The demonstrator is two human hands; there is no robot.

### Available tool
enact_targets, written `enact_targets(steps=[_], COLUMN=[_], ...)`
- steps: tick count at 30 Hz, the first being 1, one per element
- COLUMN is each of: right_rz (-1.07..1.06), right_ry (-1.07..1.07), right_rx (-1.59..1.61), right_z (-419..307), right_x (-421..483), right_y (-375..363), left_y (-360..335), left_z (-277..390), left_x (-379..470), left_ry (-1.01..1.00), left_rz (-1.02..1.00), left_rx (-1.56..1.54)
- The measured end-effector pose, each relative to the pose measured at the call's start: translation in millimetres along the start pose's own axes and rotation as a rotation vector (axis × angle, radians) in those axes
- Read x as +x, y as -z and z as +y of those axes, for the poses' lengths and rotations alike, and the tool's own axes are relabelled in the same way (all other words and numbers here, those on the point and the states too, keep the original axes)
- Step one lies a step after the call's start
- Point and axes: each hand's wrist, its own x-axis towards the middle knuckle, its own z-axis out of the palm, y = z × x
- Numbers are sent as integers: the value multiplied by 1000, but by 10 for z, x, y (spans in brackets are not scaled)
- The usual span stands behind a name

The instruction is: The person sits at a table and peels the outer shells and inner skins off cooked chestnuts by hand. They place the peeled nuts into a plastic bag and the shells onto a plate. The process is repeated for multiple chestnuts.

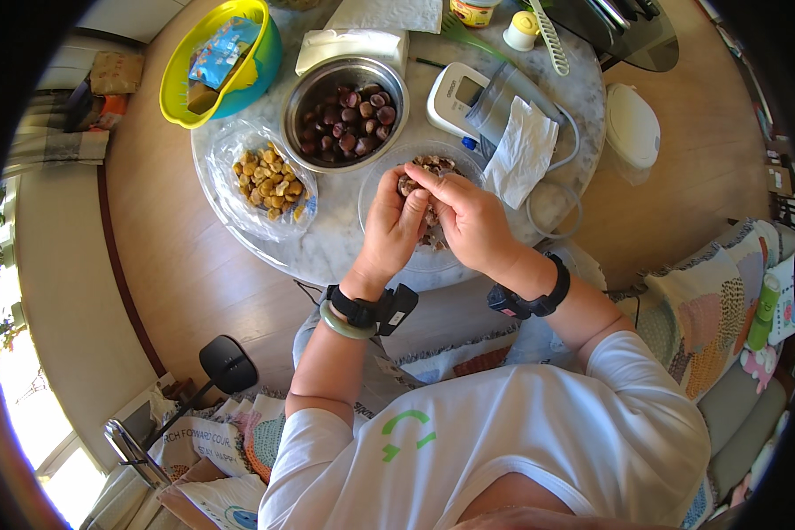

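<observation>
My left hand (392, 228) and my right hand (472, 215) meet over a clear plastic tray (371, 192) near the front of a round marble table. Between my fingertips is a brown chestnut (407, 186), partly covered by my thumbs and fingers. Bits of chestnut shell (435, 163) lie in the tray below, half hidden by my hands. Just behind stands a stainless steel bowl (290, 126) of dark unpeeled chestnuts (348, 115). To its left, peeled yellow chestnuts (269, 182) rest on a clear plastic bag (265, 228).
A yellow and blue basket (167, 93) holding packets stands at back left. Right of the bowl are an Omron blood pressure monitor (445, 99), its grey cuff (511, 106), looping tube (578, 149) and a white tissue (523, 156). A green fork (467, 36) lies behind.
</observation>
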Motion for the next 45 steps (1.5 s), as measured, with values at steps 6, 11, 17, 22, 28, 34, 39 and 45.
enact_targets(steps=[6,11,17,22,28,34,39,45], right_rz=[-48,-197,-266,-249,-218,-189,-184,-82], right_ry=[114,113,92,19,-83,-95,-258,-94], right_rx=[-135,-266,-346,-296,-262,-150,190,116], right_z=[51,55,71,71,89,111,107,131], right_x=[65,72,90,109,102,96,87,89], right_y=[92,204,207,239,219,243,199,193], left_y=[238,324,230,278,318,271,241,237], left_z=[139,237,183,146,124,67,8,-35], left_x=[35,36,2,43,89,94,93,110], left_ry=[97,-115,-230,-190,149,229,334,317], left_rz=[-171,-236,-38,66,-26,22,79,65], left_rx=[289,657,1349,1112,46,-330,-556,-570])
